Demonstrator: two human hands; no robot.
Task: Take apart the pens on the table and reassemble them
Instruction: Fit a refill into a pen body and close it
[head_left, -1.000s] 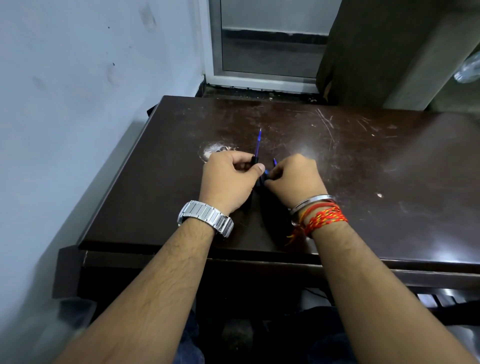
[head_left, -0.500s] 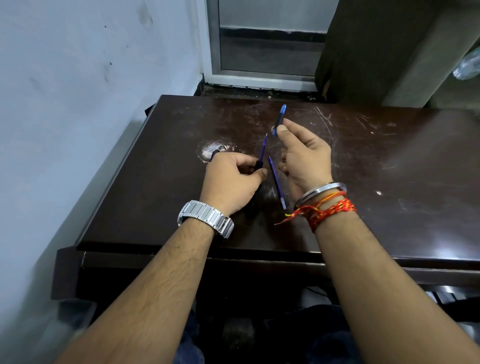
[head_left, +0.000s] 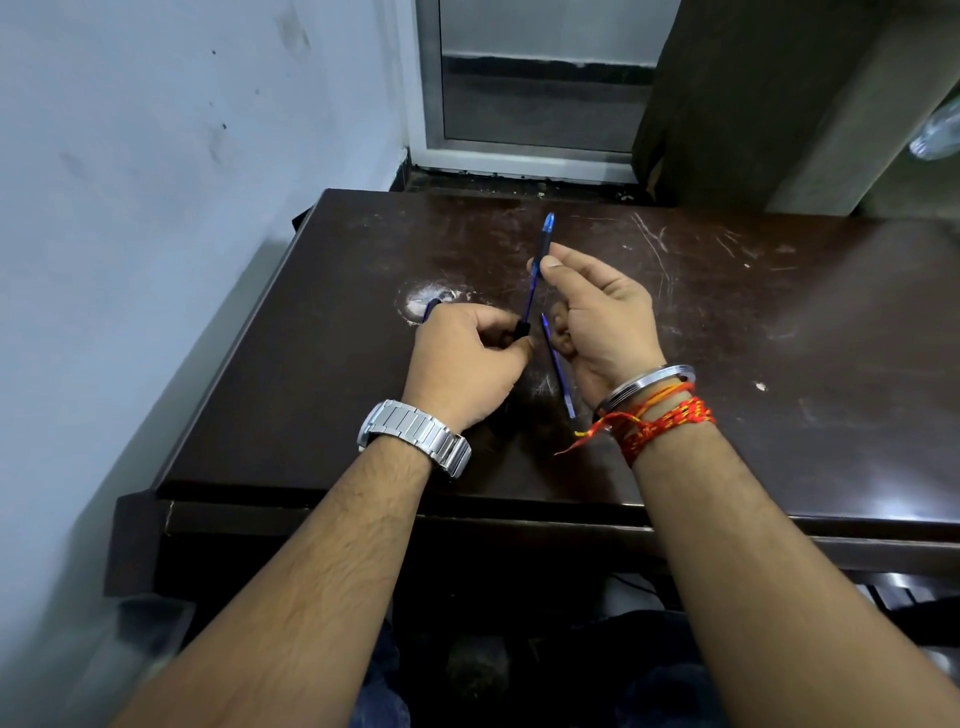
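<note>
Both hands hover over the dark brown table (head_left: 779, 332). My left hand (head_left: 467, 364) pinches a black pen piece (head_left: 522, 330), from which a thin blue refill (head_left: 529, 299) rises. A dark blue part (head_left: 431, 307) pokes out at that hand's far left side. My right hand (head_left: 605, 317) holds a blue pen barrel (head_left: 545, 234) between thumb and forefinger, in line with the top of the refill. Whether the barrel is over the refill I cannot tell. A second thin blue pen part (head_left: 560, 371) slants down under the right palm, gripped by the lower fingers.
A pale worn patch (head_left: 415, 304) marks the tabletop just beyond my left hand. A light blue wall (head_left: 156, 208) runs close along the table's left edge. A metal door frame (head_left: 431, 104) and a dark panel (head_left: 727, 93) stand behind the table.
The hands, pressed together a second ago, have parted. My right hand lifted with the blue barrel and has since brought it left, into line with the refill in my left hand.
</note>
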